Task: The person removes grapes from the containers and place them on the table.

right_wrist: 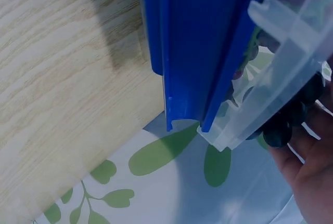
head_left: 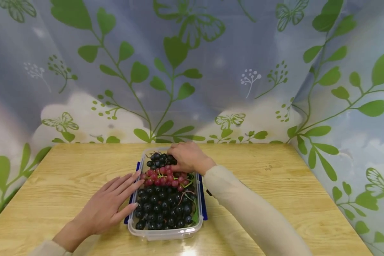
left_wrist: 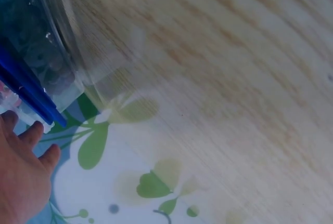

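One clear plastic box [head_left: 164, 233] on the table [head_left: 259, 185], apparently at the step of settling or lifting the far dark grapes [head_left: 159, 161], gripped in the right hand [head_left: 190, 156] beyond the red grapes [head_left: 163, 177]. Left hand [head_left: 107, 202] spread, fingertips at the box's left side; next move likely calls for gentle handling, clear of the rim. Far end near the table's back edge; open room left and right.

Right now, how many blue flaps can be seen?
2: one blue flap on the container, left side, partly behind the left hand; another, right side. More may be hidden.
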A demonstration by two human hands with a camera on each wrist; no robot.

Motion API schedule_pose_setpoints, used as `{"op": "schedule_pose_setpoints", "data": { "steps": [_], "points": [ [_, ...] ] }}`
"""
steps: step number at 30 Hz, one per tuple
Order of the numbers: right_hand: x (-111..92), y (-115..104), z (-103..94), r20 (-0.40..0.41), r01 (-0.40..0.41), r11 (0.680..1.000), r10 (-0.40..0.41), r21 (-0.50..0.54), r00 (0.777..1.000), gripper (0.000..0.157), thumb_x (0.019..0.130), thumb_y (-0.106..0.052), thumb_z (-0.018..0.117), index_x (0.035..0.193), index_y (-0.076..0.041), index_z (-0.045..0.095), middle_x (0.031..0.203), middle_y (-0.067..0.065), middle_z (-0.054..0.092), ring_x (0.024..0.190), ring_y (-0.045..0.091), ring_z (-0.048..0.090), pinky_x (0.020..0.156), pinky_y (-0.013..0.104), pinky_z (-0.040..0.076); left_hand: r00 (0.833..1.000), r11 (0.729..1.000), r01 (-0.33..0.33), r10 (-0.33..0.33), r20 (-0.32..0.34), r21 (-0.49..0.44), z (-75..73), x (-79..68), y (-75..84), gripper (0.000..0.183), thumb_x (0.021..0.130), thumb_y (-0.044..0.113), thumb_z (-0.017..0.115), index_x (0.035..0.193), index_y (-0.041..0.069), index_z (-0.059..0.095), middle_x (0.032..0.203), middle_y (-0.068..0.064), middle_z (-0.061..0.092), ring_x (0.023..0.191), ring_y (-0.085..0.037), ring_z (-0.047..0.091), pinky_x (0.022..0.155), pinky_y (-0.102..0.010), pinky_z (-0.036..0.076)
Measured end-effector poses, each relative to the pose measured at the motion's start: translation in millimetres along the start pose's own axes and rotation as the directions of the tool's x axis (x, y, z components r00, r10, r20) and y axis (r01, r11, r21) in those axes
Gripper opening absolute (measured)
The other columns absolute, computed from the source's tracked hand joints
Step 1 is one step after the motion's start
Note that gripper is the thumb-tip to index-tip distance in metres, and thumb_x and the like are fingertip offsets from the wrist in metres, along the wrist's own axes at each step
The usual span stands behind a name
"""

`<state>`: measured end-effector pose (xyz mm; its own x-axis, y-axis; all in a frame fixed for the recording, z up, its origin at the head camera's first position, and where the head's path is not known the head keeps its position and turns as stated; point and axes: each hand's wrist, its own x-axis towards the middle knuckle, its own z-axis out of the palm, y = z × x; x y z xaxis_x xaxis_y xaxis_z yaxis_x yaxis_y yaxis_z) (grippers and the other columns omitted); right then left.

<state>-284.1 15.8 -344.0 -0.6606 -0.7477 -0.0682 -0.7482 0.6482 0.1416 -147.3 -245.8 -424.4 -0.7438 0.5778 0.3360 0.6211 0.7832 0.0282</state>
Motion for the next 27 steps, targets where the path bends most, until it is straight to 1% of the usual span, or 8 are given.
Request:
{"op": "schedule_pose_setpoints", "data": {
  "steps": [7, 10, 15, 18, 20, 22, 25, 27],
  "points": [
    [-6.8, 3.2, -6.9, -0.085, 0.007, 0.999, -0.004, 0.034, 0.996, 0.051, 0.088, -0.046, 0.062, 0.130, -0.018, 0.060, 0.125, 0.001, 0.059, 0.103, 0.020, 0.060, 0.086, 0.038, 0.050, 1.000, 1.000, 0.005, -0.005, 0.000, -0.009, -0.3, -0.9, 1.4, 0.060, 0.097, 0.043, 0.049, 0.151, 0.023, 0.031, 0.157, 0.002, 0.022, 0.139, -0.023, 0.027, 0.108, -0.048, 0.026],
    [-11.1, 5.1, -11.0, -0.121, 0.005, 0.999, 0.000, 0.040, 0.993, 0.050, 0.088, -0.046, 0.061, 0.129, -0.017, 0.060, 0.121, 0.001, 0.060, 0.099, 0.020, 0.061, 0.086, 0.039, 0.050, 1.000, 1.000, 0.000, 0.000, -0.007, -0.008, -0.3, -0.7, 1.9, 0.061, 0.097, 0.042, 0.049, 0.151, 0.022, 0.031, 0.157, 0.000, 0.023, 0.139, -0.024, 0.028, 0.107, -0.048, 0.026],
    [-20.1, 8.6, -18.1, -0.208, 0.009, 1.000, -0.004, 0.026, 0.978, 0.042, 0.088, -0.039, 0.060, 0.124, -0.017, 0.065, 0.115, 0.000, 0.064, 0.092, 0.018, 0.063, 0.086, 0.038, 0.049, 1.000, 1.000, -0.011, 0.010, -0.020, -0.014, 1.1, -0.9, 1.9, 0.061, 0.097, 0.041, 0.050, 0.151, 0.020, 0.032, 0.156, -0.002, 0.024, 0.138, -0.025, 0.030, 0.107, -0.047, 0.026],
    [-24.5, 10.3, -21.5, -0.238, 0.010, 1.000, -0.007, 0.014, 0.971, 0.038, 0.088, -0.035, 0.061, 0.121, -0.017, 0.067, 0.112, 0.000, 0.065, 0.089, 0.017, 0.064, 0.085, 0.037, 0.050, 1.000, 1.000, -0.007, 0.007, -0.019, -0.026, 1.7, -1.7, 0.8, 0.060, 0.097, 0.040, 0.051, 0.151, 0.019, 0.032, 0.156, -0.002, 0.023, 0.138, -0.024, 0.029, 0.108, -0.046, 0.026],
    [-26.4, 10.7, -22.6, -0.226, 0.012, 1.000, -0.010, 0.011, 0.974, 0.037, 0.088, -0.035, 0.062, 0.119, -0.017, 0.067, 0.110, -0.001, 0.066, 0.088, 0.017, 0.063, 0.084, 0.036, 0.050, 1.000, 0.999, -0.002, 0.002, -0.016, -0.032, 1.9, -2.5, 0.1, 0.060, 0.097, 0.039, 0.050, 0.151, 0.019, 0.032, 0.157, -0.001, 0.022, 0.138, -0.023, 0.029, 0.108, -0.045, 0.026],
    [-27.9, 10.8, -22.7, -0.186, 0.005, 1.000, -0.004, 0.007, 0.982, 0.033, 0.087, -0.035, 0.062, 0.114, -0.017, 0.068, 0.104, -0.002, 0.065, 0.083, 0.016, 0.062, 0.078, 0.034, 0.050, 1.000, 0.999, 0.001, -0.001, -0.012, -0.035, 2.4, -2.9, -0.3, 0.061, 0.097, 0.039, 0.050, 0.151, 0.019, 0.031, 0.157, -0.001, 0.021, 0.138, -0.023, 0.028, 0.108, -0.045, 0.026],
    [-30.0, 10.6, -21.4, -0.090, -0.029, 1.000, 0.030, 0.010, 0.995, 0.025, 0.088, -0.036, 0.063, 0.103, -0.017, 0.068, 0.089, -0.005, 0.061, 0.071, 0.013, 0.056, 0.066, 0.031, 0.047, 1.000, 0.999, 0.001, -0.002, -0.008, -0.042, 3.4, -2.4, 0.4, 0.061, 0.097, 0.039, 0.050, 0.152, 0.020, 0.030, 0.157, -0.001, 0.021, 0.139, -0.023, 0.028, 0.108, -0.046, 0.026],
    [-31.4, 10.4, -19.9, -0.023, -0.065, 0.997, 0.065, 0.033, 0.998, 0.021, 0.088, -0.037, 0.064, 0.095, -0.017, 0.066, 0.080, -0.005, 0.057, 0.065, 0.012, 0.050, 0.058, 0.030, 0.042, 1.000, 0.999, 0.002, -0.002, -0.007, -0.050, 4.4, -1.8, 1.5, 0.061, 0.097, 0.038, 0.051, 0.152, 0.020, 0.031, 0.157, 0.000, 0.021, 0.138, -0.023, 0.028, 0.107, -0.047, 0.027]
  ]
}}
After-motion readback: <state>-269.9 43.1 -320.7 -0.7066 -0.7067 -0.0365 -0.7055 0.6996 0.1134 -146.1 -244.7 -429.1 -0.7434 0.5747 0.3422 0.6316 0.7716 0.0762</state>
